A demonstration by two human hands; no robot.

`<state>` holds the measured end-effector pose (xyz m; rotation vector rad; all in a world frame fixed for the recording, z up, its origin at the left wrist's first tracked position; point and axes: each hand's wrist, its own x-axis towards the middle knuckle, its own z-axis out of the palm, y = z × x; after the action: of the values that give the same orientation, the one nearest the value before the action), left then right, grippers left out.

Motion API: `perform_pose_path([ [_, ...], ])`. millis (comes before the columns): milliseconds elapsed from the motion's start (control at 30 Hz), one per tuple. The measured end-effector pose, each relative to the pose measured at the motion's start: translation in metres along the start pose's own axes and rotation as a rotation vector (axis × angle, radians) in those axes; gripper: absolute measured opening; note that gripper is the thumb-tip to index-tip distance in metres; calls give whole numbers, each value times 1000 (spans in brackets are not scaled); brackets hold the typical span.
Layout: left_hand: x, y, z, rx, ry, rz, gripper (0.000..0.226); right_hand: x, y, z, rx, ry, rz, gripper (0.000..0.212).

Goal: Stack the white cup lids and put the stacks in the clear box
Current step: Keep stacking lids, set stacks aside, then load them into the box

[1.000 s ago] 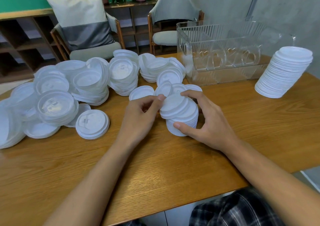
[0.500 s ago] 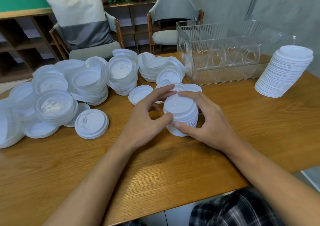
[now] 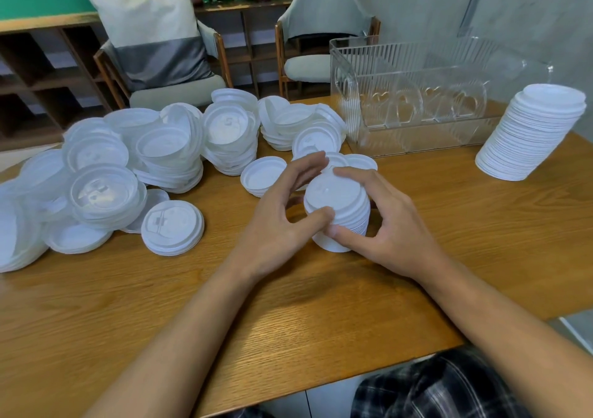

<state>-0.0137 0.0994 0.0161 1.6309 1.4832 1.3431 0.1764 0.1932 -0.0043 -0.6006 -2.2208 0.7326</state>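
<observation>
Stack [image 3: 337, 205] of white lids stands on the bench [image 3: 288, 315], near its centre. Both hands hold it. Left hand [image 3: 282, 221] curls round the left side: thumb pressed on the near rim, fingers arched towards the far edge. Right hand [image 3: 391, 225] curls round the right side: thumb low on the near wall, fingers wrapped behind. Loose lids [image 3: 160, 154] lie heaped to the left and behind, many nested. One lid [image 3: 172, 227] lies flat at the front of the heap. Box [image 3: 417, 135], clear and ribbed, stands behind and to the right, apart from the stack. Tall stack [image 3: 532, 135] leans near the right end of the box. Two chairs [image 3: 321, 22] stand beyond the bench.
</observation>
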Motion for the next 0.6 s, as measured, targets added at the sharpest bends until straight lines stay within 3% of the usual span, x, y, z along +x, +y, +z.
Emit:
perform_pose_path([
  [200,1,0,6,47,186,-7,77,0,3,0,-7,-7,10,74],
  [600,-1,7,3,-25,97,-2,74,0,3,0,19,3,27,87],
])
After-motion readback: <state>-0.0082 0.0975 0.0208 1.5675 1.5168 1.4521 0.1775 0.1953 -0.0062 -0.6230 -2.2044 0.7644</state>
